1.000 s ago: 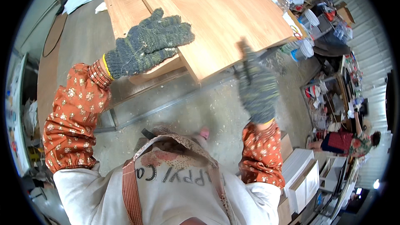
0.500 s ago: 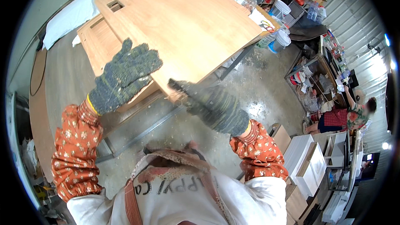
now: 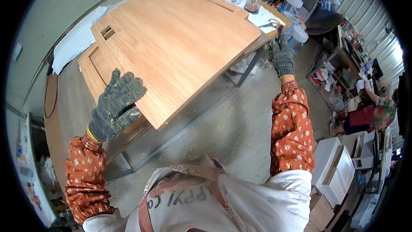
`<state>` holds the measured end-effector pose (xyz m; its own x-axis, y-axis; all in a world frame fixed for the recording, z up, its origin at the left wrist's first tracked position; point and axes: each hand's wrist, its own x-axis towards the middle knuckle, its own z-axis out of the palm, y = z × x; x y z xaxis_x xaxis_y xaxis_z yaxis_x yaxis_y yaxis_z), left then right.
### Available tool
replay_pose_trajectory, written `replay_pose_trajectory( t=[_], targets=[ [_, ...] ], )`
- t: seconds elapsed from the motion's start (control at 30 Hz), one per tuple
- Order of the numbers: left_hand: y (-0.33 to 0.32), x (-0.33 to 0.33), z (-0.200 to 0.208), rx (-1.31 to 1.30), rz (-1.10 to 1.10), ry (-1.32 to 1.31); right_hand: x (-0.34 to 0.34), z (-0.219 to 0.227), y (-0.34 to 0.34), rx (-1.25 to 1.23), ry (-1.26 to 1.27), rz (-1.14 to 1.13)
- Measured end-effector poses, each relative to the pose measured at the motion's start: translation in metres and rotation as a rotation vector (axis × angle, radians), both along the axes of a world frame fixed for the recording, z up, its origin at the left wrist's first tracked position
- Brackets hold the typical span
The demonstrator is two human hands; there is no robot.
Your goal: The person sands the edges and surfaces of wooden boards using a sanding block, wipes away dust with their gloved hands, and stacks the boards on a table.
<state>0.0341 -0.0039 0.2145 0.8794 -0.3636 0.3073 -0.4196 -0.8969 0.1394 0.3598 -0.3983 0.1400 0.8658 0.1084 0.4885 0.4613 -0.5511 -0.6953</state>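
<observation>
A large pale wooden panel (image 3: 176, 47) with a small rectangular cut-out lies on top of another wooden panel (image 3: 89, 69), whose slotted end sticks out at the left. My left hand (image 3: 115, 105), in a dark knitted glove, rests at the near left edge of the panels with its fingers spread. Gloved the same way, my right hand (image 3: 281, 56) is stretched out beyond the right end of the stack. Its fingers point away from me, close to the table corner and a yellow-handled tool (image 3: 274, 22). Nothing shows in its grasp.
The panels lie on a grey table (image 3: 66, 103) with a metal frame (image 3: 161, 144). Bottles, a glass jug (image 3: 253, 2) and papers stand at the far right. White buckets (image 3: 299, 34) are beyond my right hand. Another person (image 3: 365, 114) stands by shelves at the right.
My right hand has swung from the panel's near corner out to the far right. My left hand stays by the left edge, and the panels appear slightly shifted in view.
</observation>
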Motion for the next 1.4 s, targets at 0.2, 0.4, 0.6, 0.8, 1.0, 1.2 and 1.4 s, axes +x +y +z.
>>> replay_pose_trajectory(
  t=[0.2,0.4,0.6,0.8,1.0,1.2,1.4],
  targets=[
    [-0.025,0.005,0.016,0.247,0.096,0.021,-0.061,0.009,0.056,-0.263,-0.197,0.059],
    [-0.056,0.028,0.011,0.368,0.154,0.010,-0.220,-0.071,0.148,-0.368,-0.736,0.375],
    [-0.048,0.021,-0.002,0.385,0.181,-0.037,-0.225,0.003,0.108,-0.027,-0.354,0.498],
    [-0.084,0.018,0.005,0.529,0.179,-0.123,-0.142,0.000,0.095,0.324,-0.100,0.213],
    [-0.139,0.017,-0.009,0.679,0.200,-0.255,-0.104,-0.010,0.067,-0.028,-0.290,0.179],
    [-0.167,0.062,-0.013,0.593,0.104,-0.383,-0.066,-0.017,0.062,-0.405,-0.302,0.011],
    [-0.134,0.086,0.000,0.229,-0.144,-0.132,-0.097,-0.039,0.047,-0.235,-0.546,-0.017]
  ],
)
